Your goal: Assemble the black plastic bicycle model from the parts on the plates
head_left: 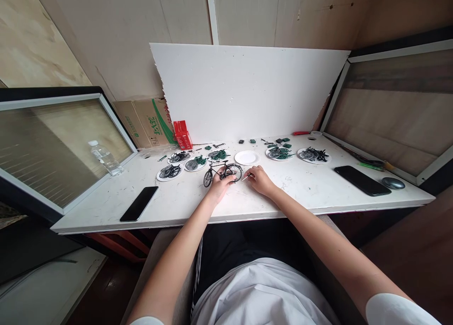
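My left hand is closed around the lower part of a small black model bicycle, holding it upright over the white table. The bicycle has two spoked wheels, a frame and handlebars; the fingers hide some of its lower middle. Just to the right, my right hand is closed in a pinch on a thin, stick-like piece that points toward the rear wheel. Its kind is too small to make out, and a gap shows between its tip and the wheel. Behind the hands lies a white plate.
Plates of black parts and green parts stand left; more plates with green parts and black parts stand right. Phones lie near both ends. A bottle, red box and white board stand behind.
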`<state>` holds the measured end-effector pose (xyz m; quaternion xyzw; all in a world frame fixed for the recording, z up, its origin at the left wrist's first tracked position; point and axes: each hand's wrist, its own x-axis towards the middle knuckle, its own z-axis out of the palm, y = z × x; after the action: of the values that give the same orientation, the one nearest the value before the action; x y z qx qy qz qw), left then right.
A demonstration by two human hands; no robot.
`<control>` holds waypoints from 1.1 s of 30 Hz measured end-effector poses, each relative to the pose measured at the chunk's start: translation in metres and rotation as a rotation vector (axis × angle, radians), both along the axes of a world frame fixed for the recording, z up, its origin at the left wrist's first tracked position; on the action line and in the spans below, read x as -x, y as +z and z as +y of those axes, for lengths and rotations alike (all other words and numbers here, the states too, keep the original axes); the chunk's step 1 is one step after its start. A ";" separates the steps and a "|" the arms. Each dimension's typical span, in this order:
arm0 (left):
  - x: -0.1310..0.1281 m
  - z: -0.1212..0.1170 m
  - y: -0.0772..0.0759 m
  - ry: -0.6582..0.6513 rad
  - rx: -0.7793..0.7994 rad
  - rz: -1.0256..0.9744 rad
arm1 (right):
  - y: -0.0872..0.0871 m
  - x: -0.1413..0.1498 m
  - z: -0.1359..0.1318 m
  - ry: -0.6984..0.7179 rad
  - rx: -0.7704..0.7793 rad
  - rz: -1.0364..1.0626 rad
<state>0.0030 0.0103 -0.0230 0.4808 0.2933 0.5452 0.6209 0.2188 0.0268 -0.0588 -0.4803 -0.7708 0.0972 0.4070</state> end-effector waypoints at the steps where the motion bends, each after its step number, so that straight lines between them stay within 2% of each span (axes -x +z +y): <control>1: 0.000 0.000 0.000 0.003 -0.002 0.003 | 0.000 0.000 0.000 0.004 0.003 0.002; 4: 0.000 0.002 -0.002 0.008 -0.004 0.001 | 0.002 0.002 0.000 -0.002 -0.017 0.035; 11: 0.000 0.002 -0.004 0.022 0.022 0.020 | 0.014 0.004 -0.009 -0.059 -0.266 0.207; 20: -0.003 0.002 -0.006 -0.028 -0.057 0.081 | 0.022 0.018 -0.024 0.114 -0.307 0.049; 27: -0.001 0.004 -0.011 0.023 -0.048 0.121 | 0.027 0.019 -0.028 0.160 -0.283 -0.020; 33: -0.001 0.003 -0.012 0.057 -0.015 0.178 | 0.024 0.021 -0.026 0.125 -0.275 -0.120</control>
<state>0.0039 0.0136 -0.0354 0.5235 0.3568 0.5199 0.5729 0.1978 0.0006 -0.0343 -0.3761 -0.8282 -0.0130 0.4152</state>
